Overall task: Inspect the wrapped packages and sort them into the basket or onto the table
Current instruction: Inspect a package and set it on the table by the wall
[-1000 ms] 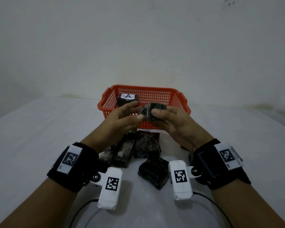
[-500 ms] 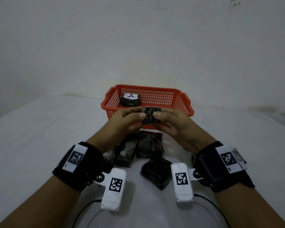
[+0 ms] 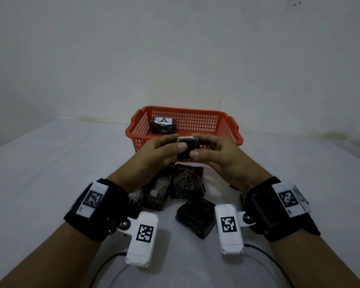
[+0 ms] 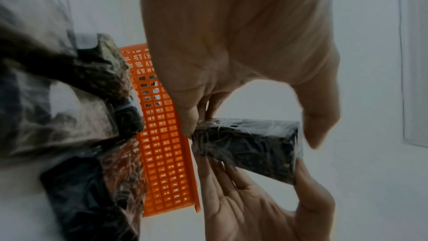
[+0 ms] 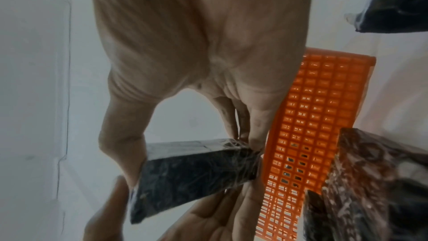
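Both hands' fingers (image 3: 182, 146) pinch one wrapped package (image 3: 188, 149), its label mostly hidden.

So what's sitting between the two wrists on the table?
Loose wrapped packages lie on the white table between the wrists, shown in the head view.

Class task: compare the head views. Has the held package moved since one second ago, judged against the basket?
Yes. The held package, gripped by both hands, has turned: a white face now shows on top. It remains before the basket front wall.
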